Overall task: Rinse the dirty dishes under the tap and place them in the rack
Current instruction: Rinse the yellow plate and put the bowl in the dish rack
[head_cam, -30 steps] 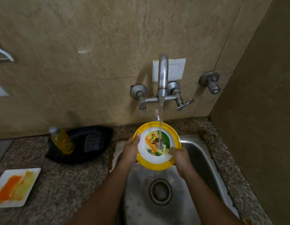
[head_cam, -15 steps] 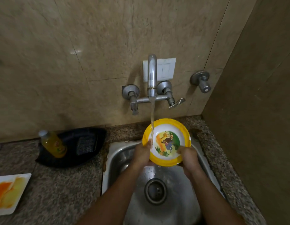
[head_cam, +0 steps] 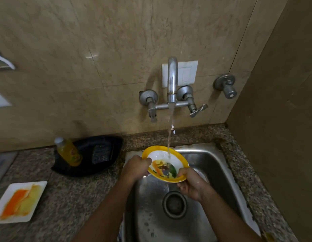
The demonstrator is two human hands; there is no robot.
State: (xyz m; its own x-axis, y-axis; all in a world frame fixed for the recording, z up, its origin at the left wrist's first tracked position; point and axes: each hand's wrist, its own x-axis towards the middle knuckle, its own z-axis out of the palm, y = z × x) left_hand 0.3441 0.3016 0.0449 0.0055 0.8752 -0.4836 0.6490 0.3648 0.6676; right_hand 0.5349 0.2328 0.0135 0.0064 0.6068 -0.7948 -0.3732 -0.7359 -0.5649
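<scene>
While the stream from the steel wall tap (head_cam: 172, 88) strikes the yellow-rimmed picture bowl (head_cam: 164, 164) at centre frame over the steel sink (head_cam: 212, 165), left hand (head_cam: 135, 167) and right hand (head_cam: 191, 183) pinch opposite rims; tilting and turning it should flush the orange smear.

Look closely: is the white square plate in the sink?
No: the white square plate lies on the counter, left of the sink.
</scene>
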